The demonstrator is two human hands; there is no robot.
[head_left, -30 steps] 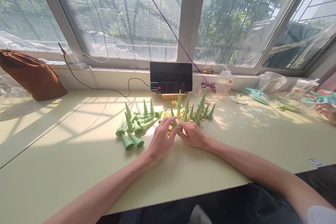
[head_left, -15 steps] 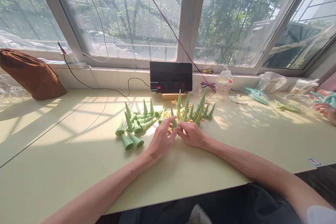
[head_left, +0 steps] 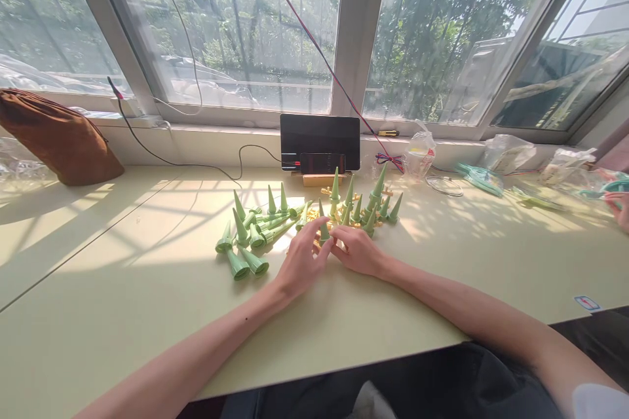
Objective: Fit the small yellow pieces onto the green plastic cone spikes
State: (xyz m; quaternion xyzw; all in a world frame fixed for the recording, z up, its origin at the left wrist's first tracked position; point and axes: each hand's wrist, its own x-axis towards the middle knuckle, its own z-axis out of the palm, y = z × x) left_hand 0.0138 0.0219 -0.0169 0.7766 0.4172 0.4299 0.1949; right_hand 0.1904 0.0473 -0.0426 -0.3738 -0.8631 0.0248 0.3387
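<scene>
A green plastic cone [head_left: 324, 229] stands upright between my two hands, its tip pointing up. My left hand [head_left: 305, 255] has its fingers and thumb closed around the lower part of this cone. Against the cone's right side, near its base, my right hand [head_left: 358, 250] is curled with fingertips pinched together; whatever they grip is hidden. Small yellow pieces [head_left: 313, 215] lie behind my left hand. To the right, several upright green cones [head_left: 377, 191] have yellow pieces sticking out at their sides. Left of my hands, loose green cones [head_left: 256, 262] lie or stand in a heap.
A tablet [head_left: 319, 134] and a phone [head_left: 322, 163] lean on a wooden stand [head_left: 322, 180] behind the cones. A brown drawstring bag [head_left: 63, 141] sits far left. Plastic bags [head_left: 508, 152] and coiled teal tubing [head_left: 479, 179] lie right. Another person's hand [head_left: 619, 206] shows at the right edge.
My hands have barely moved around the cone, which has shifted very slightly left. At the right edge, the other person's hand has moved further right.
</scene>
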